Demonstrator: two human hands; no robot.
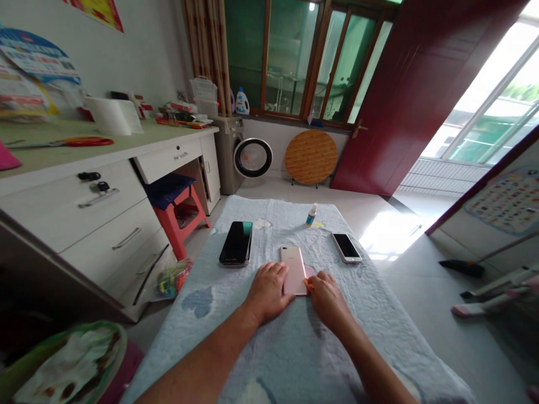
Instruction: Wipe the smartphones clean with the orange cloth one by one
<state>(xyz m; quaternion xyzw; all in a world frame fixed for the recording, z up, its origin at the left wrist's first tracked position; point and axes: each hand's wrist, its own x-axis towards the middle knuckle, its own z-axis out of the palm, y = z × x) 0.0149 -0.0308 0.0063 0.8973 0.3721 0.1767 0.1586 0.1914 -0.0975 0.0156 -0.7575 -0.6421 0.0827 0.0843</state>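
Observation:
A pink-gold smartphone (293, 268) lies back up on the cloth-covered table, its camera at the far end. My left hand (269, 289) holds it along its left edge, with the thumb across the near corner. On the other side, my right hand (329, 294) is closed on a small orange cloth (310, 282), which touches the phone's right edge. Most of that cloth is hidden by my fingers. To the left lies a black smartphone (236, 243), screen up. A white smartphone (346, 247) with a dark screen is at the right, and a small spray bottle (311, 215) stands behind.
A pale blue quilted cover (252, 348) drapes the table. Left of it are a red stool (179, 210), a white desk (113, 210) and a waste bin (71, 365). Beyond stand a washing machine (229, 146) with its door open and a round wooden tabletop (310, 157).

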